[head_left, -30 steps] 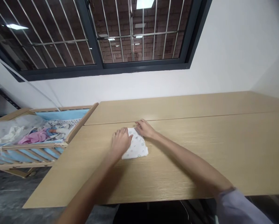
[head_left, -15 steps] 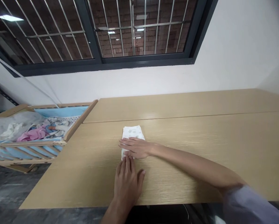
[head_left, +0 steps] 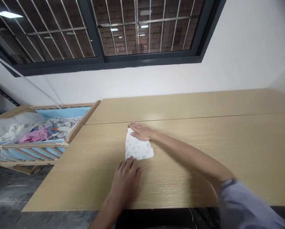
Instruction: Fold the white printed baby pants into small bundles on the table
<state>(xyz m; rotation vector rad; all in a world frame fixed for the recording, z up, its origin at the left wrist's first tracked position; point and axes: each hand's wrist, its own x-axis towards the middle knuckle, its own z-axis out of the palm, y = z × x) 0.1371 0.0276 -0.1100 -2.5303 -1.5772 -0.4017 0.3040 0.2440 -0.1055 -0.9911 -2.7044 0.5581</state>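
A small folded white cloth (head_left: 138, 148) with a faint printed pattern lies on the light wooden table (head_left: 204, 143). My right hand (head_left: 140, 131) lies flat on the cloth's far end, fingers stretched out and pointing left. My left hand (head_left: 126, 179) rests palm down on the table at the cloth's near edge, its fingertips touching that edge. Neither hand grips anything.
A wooden crib (head_left: 37, 133) with blue lining stands to the left of the table, holding a heap of pink, white and spotted clothes (head_left: 35, 135). A white wall and a barred window (head_left: 104, 28) rise behind. The table's near edge (head_left: 85, 208) runs just below my left hand.
My right hand has slid from the cloth's near part to its far end. My left hand stayed at the near edge. The cloth looks a little wider and flatter than before.
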